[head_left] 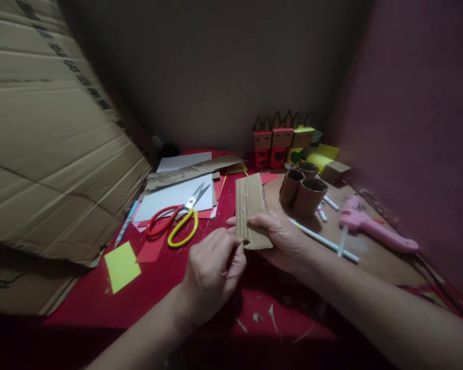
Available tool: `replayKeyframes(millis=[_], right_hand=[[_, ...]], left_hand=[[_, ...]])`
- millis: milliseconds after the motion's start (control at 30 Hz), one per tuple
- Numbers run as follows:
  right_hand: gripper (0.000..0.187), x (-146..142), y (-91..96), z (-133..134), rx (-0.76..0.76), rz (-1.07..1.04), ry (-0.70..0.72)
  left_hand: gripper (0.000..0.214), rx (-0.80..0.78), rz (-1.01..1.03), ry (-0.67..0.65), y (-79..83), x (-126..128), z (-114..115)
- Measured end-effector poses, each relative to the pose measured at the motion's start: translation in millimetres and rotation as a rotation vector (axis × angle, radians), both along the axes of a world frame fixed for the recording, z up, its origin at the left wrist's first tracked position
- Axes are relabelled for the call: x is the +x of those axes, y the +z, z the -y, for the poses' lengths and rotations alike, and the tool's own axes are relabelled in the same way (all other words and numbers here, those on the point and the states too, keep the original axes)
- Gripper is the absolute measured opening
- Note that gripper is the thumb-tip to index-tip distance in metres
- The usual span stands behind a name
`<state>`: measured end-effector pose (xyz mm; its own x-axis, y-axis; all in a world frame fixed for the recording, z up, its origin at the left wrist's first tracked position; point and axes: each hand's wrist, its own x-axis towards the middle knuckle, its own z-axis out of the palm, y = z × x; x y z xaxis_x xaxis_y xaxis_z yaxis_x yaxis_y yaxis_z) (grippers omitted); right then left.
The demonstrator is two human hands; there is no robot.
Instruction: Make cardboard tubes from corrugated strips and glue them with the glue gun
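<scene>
A small rectangular piece of cardboard is held up above the red table, its ribbed left side showing where the surface looks peeled. My right hand grips it from the right, thumb on the front face and fingers behind. At its lower left corner, my left hand is closed in a pinch on the edge, fingertips against a ragged dark bit. To the left lie scissors with one red and one yellow handle, blades apart, on white paper. Three cardboard tubes stand right of the cardboard.
A pink glue gun and a white stick lie on a brown board at right. Three decorated eared figures stand at the back. A large cardboard sheet rises at left. A yellow paper square lies front left.
</scene>
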<state>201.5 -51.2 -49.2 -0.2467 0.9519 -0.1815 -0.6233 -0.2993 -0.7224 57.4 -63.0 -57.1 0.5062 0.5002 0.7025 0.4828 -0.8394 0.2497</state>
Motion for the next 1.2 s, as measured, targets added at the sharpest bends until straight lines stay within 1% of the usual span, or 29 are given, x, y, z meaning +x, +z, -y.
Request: replayKeyframes(millis=[200,300,467,567,667,767,833,900,967,1067,1133,1200], right_hand=[[0.025,-0.3,1.8,1.5,0.035,0.013,-0.002],[0.026,-0.3,3.4,2.3,0.052,0.013,0.001],[0.025,0.8,4.0,1.5,0.051,0.007,-0.035],[0.025,1.0,2.7,1.6,0.084,0.014,-0.032],[0.025,0.8,1.2,2.0,0.110,0.037,-0.049],[0.024,-0.4,-0.1,2.3,0.131,0.066,-0.075],[0.022,-2.0,-1.1,3.1,0.149,0.087,-0.098],[0.020,-4.3,-2.2,4.8,0.177,0.092,-0.117],[0.019,-6.3,-3.0,6.8,0.248,0.065,-0.127],[0.020,-7.1,-2.9,8.2,0.314,0.019,-0.146],[0.023,-6.0,-2.0,7.6,0.279,0.005,-0.152],[0.025,-4.6,-0.9,6.2,0.249,-0.017,-0.135]], left_hand=[[0.011,0.016,-0.009,-0.011,0.5,-0.5,0.1],[0.011,0.009,0.004,0.023,-0.2,-0.3,1.5],[0.009,0.063,-0.108,0.045,0.0,0.2,2.1],[0.009,0.056,-0.115,0.034,1.8,-0.8,1.2],[0.008,0.064,-0.142,0.056,2.4,-1.5,1.1],[0.010,0.133,-0.248,0.130,2.1,0.5,3.6],[0.013,0.185,-0.361,0.205,3.0,4.2,6.9],[0.016,0.196,-0.483,0.282,5.4,9.2,10.7],[0.017,0.188,-0.555,0.347,8.1,14.0,13.2],[0.018,0.231,-0.507,0.376,9.3,17.4,11.8],[0.020,0.268,-0.419,0.341,7.3,16.5,7.9],[0.021,0.248,-0.327,0.296,4.4,14.1,3.4]])
